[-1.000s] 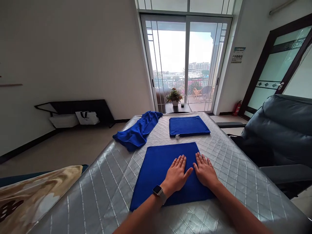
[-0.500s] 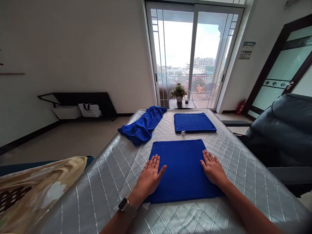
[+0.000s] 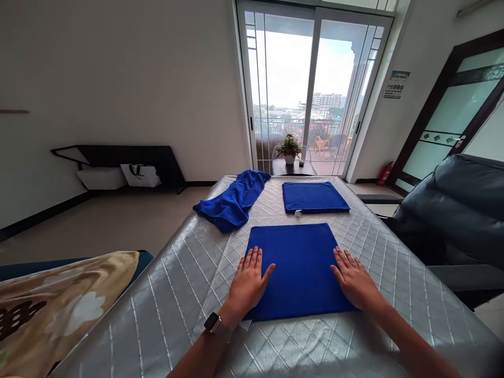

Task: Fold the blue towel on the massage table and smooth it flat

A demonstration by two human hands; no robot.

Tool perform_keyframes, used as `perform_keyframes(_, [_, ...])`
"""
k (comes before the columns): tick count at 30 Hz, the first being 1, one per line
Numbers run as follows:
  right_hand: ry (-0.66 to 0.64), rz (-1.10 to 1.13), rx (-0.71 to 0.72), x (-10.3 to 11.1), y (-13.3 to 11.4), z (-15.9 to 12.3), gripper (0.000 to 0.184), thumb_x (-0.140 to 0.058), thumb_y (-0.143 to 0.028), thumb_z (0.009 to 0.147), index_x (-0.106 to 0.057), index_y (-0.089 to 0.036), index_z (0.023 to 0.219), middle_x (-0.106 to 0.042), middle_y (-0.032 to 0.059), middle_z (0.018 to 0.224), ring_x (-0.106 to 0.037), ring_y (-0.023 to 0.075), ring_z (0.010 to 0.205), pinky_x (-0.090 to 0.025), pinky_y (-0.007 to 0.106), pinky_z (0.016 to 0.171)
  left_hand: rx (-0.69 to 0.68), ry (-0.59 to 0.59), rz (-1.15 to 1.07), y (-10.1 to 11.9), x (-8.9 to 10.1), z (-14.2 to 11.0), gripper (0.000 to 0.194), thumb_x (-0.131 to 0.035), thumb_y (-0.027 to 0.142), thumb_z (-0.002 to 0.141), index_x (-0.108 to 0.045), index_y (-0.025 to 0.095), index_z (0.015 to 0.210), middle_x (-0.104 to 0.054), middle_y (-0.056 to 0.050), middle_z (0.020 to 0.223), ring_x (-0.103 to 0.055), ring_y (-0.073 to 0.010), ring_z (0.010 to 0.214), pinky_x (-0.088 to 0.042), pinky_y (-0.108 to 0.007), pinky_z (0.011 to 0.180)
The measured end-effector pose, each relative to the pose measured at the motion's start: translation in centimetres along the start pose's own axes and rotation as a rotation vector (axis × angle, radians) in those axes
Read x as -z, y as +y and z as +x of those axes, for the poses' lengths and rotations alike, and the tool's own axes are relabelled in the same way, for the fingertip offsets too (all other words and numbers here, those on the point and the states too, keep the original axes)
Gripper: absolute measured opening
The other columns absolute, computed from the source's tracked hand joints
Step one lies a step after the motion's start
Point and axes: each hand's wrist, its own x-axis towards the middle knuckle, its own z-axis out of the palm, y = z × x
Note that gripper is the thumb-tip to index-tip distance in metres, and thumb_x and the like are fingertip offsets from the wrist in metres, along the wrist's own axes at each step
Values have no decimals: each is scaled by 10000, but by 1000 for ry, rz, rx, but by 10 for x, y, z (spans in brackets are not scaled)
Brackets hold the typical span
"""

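A folded blue microfibre towel (image 3: 299, 268) lies square on the silver quilted table cover (image 3: 397, 336), right in front of me. My left hand (image 3: 248, 283) rests flat on its left edge, partly on the cover, with a watch (image 3: 215, 323) on the wrist. My right hand (image 3: 354, 281) lies flat on the towel's right edge, fingers spread. Neither hand grips anything. Farther along sit a second folded blue towel (image 3: 315, 197) with a small white tag and a loosely crumpled blue towel (image 3: 234, 202).
A patterned beige blanket (image 3: 59, 310) lies at the lower left, and a dark leather sofa (image 3: 452, 220) stands to the right. Beyond the table's far end are a potted plant (image 3: 289, 149) on a small table and a glass balcony door (image 3: 311, 89).
My hands have slid apart, from the towel's middle out to its side edges. The towel looks squarer and flatter, and the view has tilted slightly.
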Motion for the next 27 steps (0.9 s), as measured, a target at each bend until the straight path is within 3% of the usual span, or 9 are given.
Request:
perform_keyframes(6, [17, 51, -14, -13, -3, -39, 681, -166, -486, 1058, -208, -125, 1634, -181, 53, 1702, -118, 214, 1580, -162, 452, 1283, 12, 21, -19, -3, -7, 2, 820, -195, 667, 1023, -344, 89, 1585, -353, -176, 1646, -310, -306, 1539, -298, -531, 1245])
perform_keyframes(19, [12, 142, -3, -5, -8, -46, 675, -172, -487, 1064, -213, -118, 1628, -166, 54, 1696, -120, 214, 1579, -135, 457, 1290, 34, -46, 27, -2, 5, 8, 850, -215, 681, 1015, -356, 57, 1574, -336, -215, 1642, -286, -325, 1544, -299, -543, 1242])
perform_keyframes(23, [-6, 151, -4, -4, -9, -46, 664, -182, -478, 1066, -201, -123, 1627, -154, 46, 1698, -116, 212, 1580, -127, 449, 1291, -100, -16, 8, 31, 13, 5, 819, -249, 667, 1021, -356, 78, 1579, -347, -199, 1644, -284, -310, 1546, -310, -513, 1246])
perform_keyframes(27, [-5, 159, -7, -5, -10, -45, 663, -216, -461, 1062, -215, -111, 1625, -167, 63, 1698, -116, 225, 1581, -121, 456, 1290, -322, -92, -80, 97, 19, -2, 781, -234, 648, 1033, -333, 113, 1593, -350, -162, 1651, -304, -269, 1542, -333, -467, 1242])
